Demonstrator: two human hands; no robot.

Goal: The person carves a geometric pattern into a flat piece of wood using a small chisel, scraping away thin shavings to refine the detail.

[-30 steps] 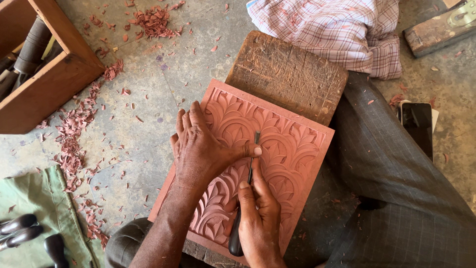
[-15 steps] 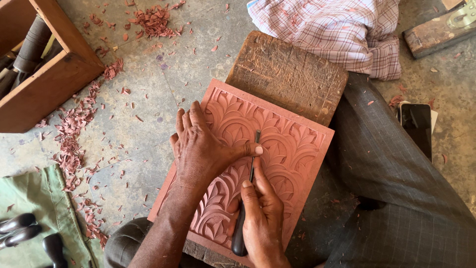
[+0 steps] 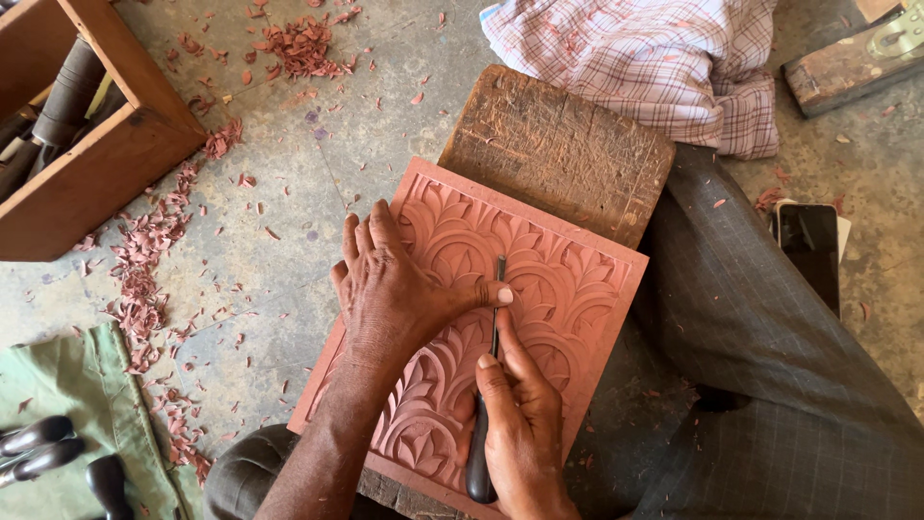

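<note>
A reddish square panel point(image 3: 568, 279) carved with leaf and arch patterns lies tilted on a rough wooden block point(image 3: 558, 149). My left hand point(image 3: 390, 289) lies flat on the panel's left half, its thumb stretched right against the blade of a chisel point(image 3: 494, 318). My right hand point(image 3: 520, 424) grips the chisel's dark handle near the panel's lower edge. The steel tip touches the carving near the panel's middle.
A wooden tool box point(image 3: 87, 135) holding dark-handled tools stands at top left. Red shavings point(image 3: 144, 270) litter the concrete floor. A green cloth point(image 3: 67, 424) with more tools lies bottom left. A checked cloth point(image 3: 664, 58), a phone point(image 3: 807, 250) and my trousered leg point(image 3: 770, 385) are at right.
Both hands and the chisel stay almost in the same place on the panel; the right hand has shifted only slightly along the tool.
</note>
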